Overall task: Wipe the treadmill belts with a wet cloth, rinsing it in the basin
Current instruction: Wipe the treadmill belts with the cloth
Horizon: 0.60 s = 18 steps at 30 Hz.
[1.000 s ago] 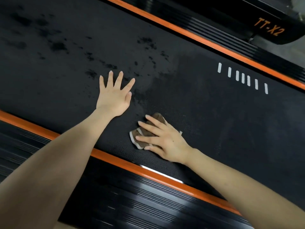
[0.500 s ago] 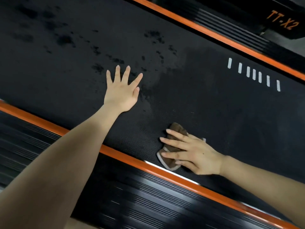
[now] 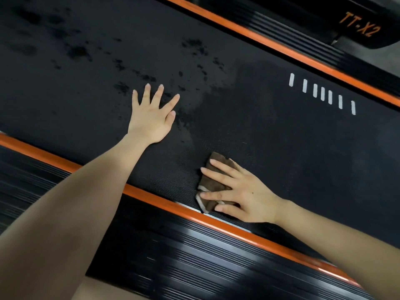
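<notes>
The black treadmill belt (image 3: 249,118) fills most of the view, with dark wet blotches toward its upper left. A folded brown cloth (image 3: 211,182) with a pale edge lies on the belt near the orange side strip. My right hand (image 3: 244,193) presses flat on the cloth with straight, spread fingers and covers its right part. My left hand (image 3: 152,118) rests flat on the belt to the upper left, fingers spread, touching nothing else. No basin shows in this view.
An orange strip (image 3: 164,204) and a ribbed black side rail (image 3: 194,252) run along the near edge. A matching orange strip (image 3: 281,48) and rail border the far side. Several white bars (image 3: 322,94) mark the belt. A black cover lettered TT-X2 (image 3: 359,28) sits top right.
My right hand slid the cloth to the right along the belt's near edge, then held about there. My left hand stayed planted on the belt.
</notes>
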Motion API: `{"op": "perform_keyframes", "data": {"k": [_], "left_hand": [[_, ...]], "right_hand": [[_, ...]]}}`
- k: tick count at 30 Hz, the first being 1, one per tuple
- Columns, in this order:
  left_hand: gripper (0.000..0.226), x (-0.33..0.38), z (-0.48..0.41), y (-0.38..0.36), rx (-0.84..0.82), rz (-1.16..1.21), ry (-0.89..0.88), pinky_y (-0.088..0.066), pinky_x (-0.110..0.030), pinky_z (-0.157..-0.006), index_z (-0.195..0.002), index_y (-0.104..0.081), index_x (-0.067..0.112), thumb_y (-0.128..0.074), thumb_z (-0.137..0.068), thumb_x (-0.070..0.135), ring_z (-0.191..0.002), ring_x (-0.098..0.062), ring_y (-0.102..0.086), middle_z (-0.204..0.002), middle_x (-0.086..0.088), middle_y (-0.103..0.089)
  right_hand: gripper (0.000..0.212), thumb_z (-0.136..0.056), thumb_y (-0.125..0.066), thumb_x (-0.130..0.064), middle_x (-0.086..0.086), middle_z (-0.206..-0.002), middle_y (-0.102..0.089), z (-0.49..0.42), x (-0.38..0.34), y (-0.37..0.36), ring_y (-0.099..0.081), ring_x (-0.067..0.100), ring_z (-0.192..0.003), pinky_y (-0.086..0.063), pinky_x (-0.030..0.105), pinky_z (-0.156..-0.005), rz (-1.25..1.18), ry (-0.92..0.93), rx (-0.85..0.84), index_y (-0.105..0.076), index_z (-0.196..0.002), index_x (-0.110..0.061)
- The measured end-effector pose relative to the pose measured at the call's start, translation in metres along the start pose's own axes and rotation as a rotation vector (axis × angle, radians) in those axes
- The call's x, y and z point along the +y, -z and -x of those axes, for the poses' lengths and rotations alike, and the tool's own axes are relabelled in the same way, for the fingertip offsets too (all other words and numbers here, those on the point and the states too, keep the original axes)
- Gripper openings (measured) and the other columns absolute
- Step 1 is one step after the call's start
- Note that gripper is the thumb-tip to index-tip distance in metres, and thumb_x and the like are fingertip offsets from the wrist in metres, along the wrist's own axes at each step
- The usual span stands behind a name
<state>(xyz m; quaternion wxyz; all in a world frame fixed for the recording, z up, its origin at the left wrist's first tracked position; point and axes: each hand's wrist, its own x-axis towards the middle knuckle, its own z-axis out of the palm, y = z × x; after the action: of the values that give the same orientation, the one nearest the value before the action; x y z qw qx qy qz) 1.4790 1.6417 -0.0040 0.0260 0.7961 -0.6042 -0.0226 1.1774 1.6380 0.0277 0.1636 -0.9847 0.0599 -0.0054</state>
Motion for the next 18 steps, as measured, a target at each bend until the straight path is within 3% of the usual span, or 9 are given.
{"op": "perform_keyframes", "data": {"k": [5, 10, 15, 18], "left_hand": [[0.050, 0.000, 0.000, -0.002, 0.018, 0.002, 0.005, 0.004, -0.059, -0.114, -0.150, -0.013, 0.037, -0.019, -0.100, 0.042, -0.144, -0.040, 0.001, -0.159, -0.011, -0.005], [0.051, 0.002, -0.003, 0.000, 0.016, -0.016, 0.015, 0.002, -0.059, -0.114, -0.150, -0.011, 0.038, -0.020, -0.100, 0.041, -0.144, -0.040, 0.001, -0.159, -0.010, -0.005], [0.051, 0.000, -0.002, -0.001, 0.012, -0.015, 0.019, 0.003, -0.056, -0.115, -0.149, -0.009, 0.040, -0.018, -0.100, 0.044, -0.145, -0.036, 0.003, -0.160, -0.007, -0.003], [0.056, -0.002, -0.002, -0.002, 0.000, -0.022, 0.028, 0.003, -0.055, -0.116, -0.149, -0.007, 0.042, 0.000, -0.093, 0.049, -0.146, -0.034, 0.003, -0.160, -0.005, -0.003]], "right_hand": [[0.034, -0.094, -0.057, -0.036, 0.006, -0.151, -0.034, 0.043, 0.015, 0.003, -0.020, 0.030, -0.144, -0.030, 0.059, -0.107, 0.029, 0.063, -0.013, -0.059, -0.127, -0.034], [0.030, -0.092, -0.060, -0.032, 0.009, -0.146, -0.042, -0.016, 0.020, -0.019, -0.027, 0.034, -0.141, -0.027, 0.066, -0.106, 0.031, 0.098, 0.147, -0.064, -0.122, -0.028], [0.032, -0.090, -0.049, -0.039, 0.007, -0.139, -0.051, -0.103, 0.070, -0.011, -0.037, 0.034, -0.136, -0.031, 0.069, -0.100, 0.124, -0.252, 0.341, -0.067, -0.115, -0.031], [0.032, -0.093, -0.049, -0.038, 0.007, -0.142, -0.048, -0.144, 0.134, 0.015, -0.032, 0.032, -0.139, -0.025, 0.069, -0.104, 0.119, -0.554, 0.418, -0.065, -0.119, -0.032]]}}
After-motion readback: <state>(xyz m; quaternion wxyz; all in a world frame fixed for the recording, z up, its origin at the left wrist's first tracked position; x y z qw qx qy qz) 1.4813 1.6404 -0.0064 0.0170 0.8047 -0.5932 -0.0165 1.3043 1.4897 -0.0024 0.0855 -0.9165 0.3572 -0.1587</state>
